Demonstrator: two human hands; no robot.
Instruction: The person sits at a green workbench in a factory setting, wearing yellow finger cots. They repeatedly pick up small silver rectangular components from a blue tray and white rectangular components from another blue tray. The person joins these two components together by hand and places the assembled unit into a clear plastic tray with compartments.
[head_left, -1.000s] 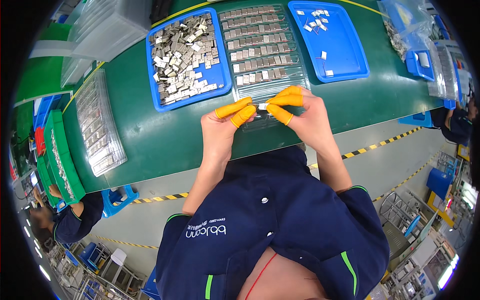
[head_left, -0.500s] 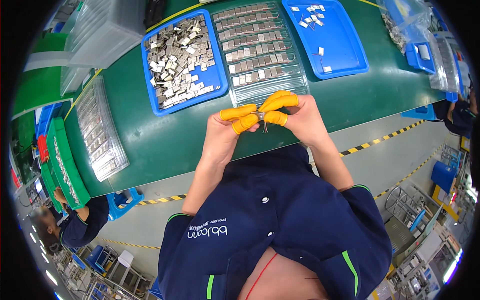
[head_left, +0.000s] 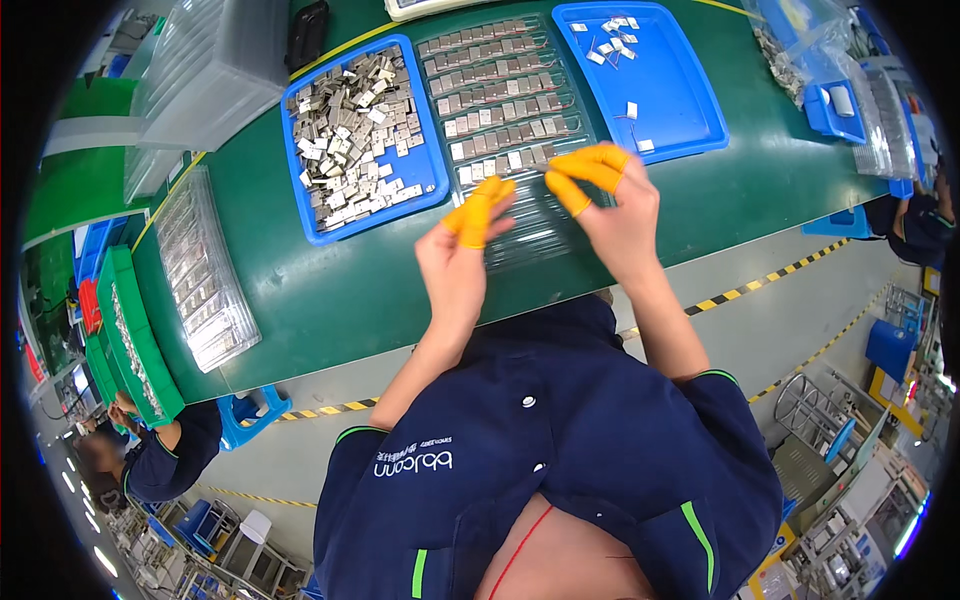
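Observation:
Yellow finger cots cover several fingertips of both my hands. My right hand (head_left: pixel 618 200) is over the near right part of a clear ridged plastic tray (head_left: pixel 525 225), its thumb and fingertips pinched together by the end of the nearest row of small metal-cased connectors (head_left: pixel 502 163). What lies between those fingertips is hidden. My left hand (head_left: pixel 460 240) hovers over the tray's near left edge, its fingers bent and smeared by motion, so their grip does not show. Rows of these connectors, with thin wires at the row ends, fill the tray's far part.
Left of the tray stands a blue tray (head_left: pixel 435 195) heaped with loose metal connectors. On the right, another blue tray (head_left: pixel 680 100) holds several small white wired pieces. A filled clear tray (head_left: pixel 205 270) lies at the table's left, beside a green bin (head_left: pixel 140 330) and a co-worker.
My hands have parted from the small metal connector they held together. The right moved up to the nearest row's end; the left moved slightly left. The view shifted a little.

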